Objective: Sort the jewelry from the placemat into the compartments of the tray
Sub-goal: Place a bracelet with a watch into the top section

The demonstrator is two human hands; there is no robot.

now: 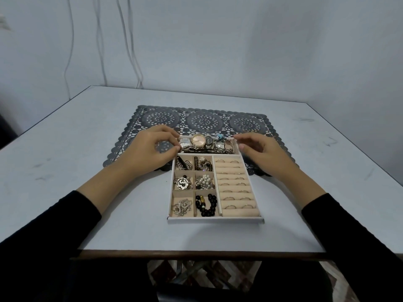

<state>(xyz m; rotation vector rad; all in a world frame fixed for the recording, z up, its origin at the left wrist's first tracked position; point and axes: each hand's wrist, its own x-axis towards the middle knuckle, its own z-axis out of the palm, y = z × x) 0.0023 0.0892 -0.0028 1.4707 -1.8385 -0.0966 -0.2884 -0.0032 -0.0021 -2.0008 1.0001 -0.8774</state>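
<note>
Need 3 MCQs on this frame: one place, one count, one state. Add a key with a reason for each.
1. Where in the tray does the pink-faced watch lie?
A. the long far compartment
B. a small square compartment
C. the near-left corner

2. How many small square compartments does the tray have?
A. four
B. six
C. nine

3. The ring rolls on the right side are:
A. bare
B. under a lid
C. holding rings

Key:
1. A, it sits in the long section across the far end.
2. B, they form two columns of three on the left.
3. C, thin bands are tucked into the slots between the rolls.
</note>
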